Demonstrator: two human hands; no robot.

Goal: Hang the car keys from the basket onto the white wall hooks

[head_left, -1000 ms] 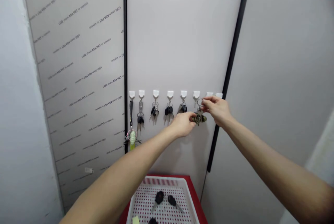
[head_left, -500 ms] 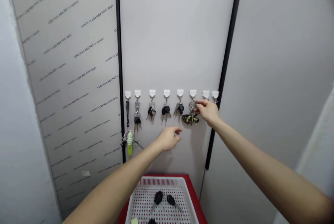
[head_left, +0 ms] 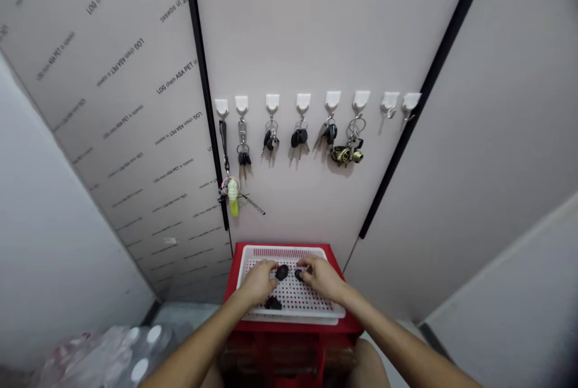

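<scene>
Both my hands are down in a white perforated basket (head_left: 289,252) on a red stool (head_left: 235,276). My left hand (head_left: 259,279) rests on the mesh with curled fingers beside a black key (head_left: 282,272). My right hand (head_left: 321,276) has its fingertips on another black key (head_left: 298,274); whether it grips it I cannot see. A third black key (head_left: 273,302) lies near the front rim. On the wall above, a row of white hooks (head_left: 303,100) carries key bunches, the last one a brass-coloured bunch (head_left: 347,153).
The two rightmost hooks (head_left: 400,102) carry nothing. A green and pink charm (head_left: 232,189) dangles from the leftmost hook on a strap. Black vertical strips (head_left: 203,99) divide the wall panels. Clear plastic bottles (head_left: 121,352) lie on the floor at lower left.
Both hands left the brass-coloured bunch hanging on its hook and dropped down into the basket. The camera tilted downward, so the hooks now sit higher in view.
</scene>
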